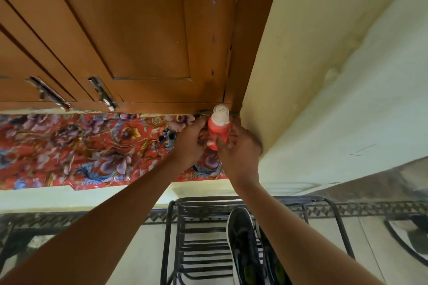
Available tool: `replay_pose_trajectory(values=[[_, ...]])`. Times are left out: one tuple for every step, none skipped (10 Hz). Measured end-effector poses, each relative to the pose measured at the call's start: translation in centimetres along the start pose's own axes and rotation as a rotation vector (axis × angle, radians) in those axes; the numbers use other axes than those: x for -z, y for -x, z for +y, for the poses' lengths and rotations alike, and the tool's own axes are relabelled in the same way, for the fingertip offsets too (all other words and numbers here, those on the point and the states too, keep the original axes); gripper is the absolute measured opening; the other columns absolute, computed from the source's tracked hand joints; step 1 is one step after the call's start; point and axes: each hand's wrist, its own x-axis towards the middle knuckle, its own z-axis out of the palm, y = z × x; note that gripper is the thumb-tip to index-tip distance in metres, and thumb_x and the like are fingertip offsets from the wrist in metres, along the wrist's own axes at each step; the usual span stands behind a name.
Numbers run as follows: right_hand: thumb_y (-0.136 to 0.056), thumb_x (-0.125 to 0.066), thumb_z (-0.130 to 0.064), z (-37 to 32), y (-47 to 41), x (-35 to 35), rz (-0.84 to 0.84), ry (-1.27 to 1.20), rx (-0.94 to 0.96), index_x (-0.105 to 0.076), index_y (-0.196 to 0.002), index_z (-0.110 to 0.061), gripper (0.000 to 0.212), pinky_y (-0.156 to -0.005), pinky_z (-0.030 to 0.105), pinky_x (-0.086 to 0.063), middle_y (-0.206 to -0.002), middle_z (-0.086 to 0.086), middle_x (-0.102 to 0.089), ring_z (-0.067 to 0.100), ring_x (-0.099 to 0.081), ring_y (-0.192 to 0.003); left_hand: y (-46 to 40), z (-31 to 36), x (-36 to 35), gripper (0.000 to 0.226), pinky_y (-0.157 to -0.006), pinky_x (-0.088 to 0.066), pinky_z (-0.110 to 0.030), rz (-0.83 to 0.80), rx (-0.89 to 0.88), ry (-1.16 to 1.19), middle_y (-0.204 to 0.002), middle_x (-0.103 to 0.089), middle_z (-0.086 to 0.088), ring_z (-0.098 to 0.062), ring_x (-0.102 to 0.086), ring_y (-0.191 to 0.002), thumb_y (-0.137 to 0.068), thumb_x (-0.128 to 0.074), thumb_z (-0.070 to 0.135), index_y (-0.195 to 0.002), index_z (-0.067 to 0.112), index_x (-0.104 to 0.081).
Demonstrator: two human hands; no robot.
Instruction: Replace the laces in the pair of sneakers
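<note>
Sneakers (249, 247) sit on black rack (185, 227) w/ nothing touching them; lacing not begun. Left grip (188, 143) & right grip (238, 148) both curl round red bottle (218, 128) at shelf's (92, 146) right end. Next, prob: free both grips, reach for shoes.

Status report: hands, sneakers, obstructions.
Both hands, left and right, grip red bottle on floral shelf. Sneakers untouched on rack below. Nothing blocking.

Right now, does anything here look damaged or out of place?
Yes. The two cabinet handles look worn, their finish flaking. Both the left hand and the right hand hold a red bottle with a white cap, not laces, while the sneakers sit on the black rack below.
</note>
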Motion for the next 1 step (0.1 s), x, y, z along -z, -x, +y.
replay_pose_trajectory(values=[[-0.088, -0.069, -0.019, -0.52, 1.03, 0.88, 0.006, -0.076, -0.024, -0.071, -0.106, -0.023, 0.019, -0.083, 0.024, -0.058, -0.088, -0.012, -0.076, 0.004, -0.069, -0.079, 2.35, 1.52, -1.17, 0.054, -0.102, -0.053, -0.034, 0.210, 0.102, 0.198, -0.125, -0.070, 0.011, -0.011, -0.065, -0.120, -0.085, -0.078, -0.001, -0.126, 0.031, -0.063]])
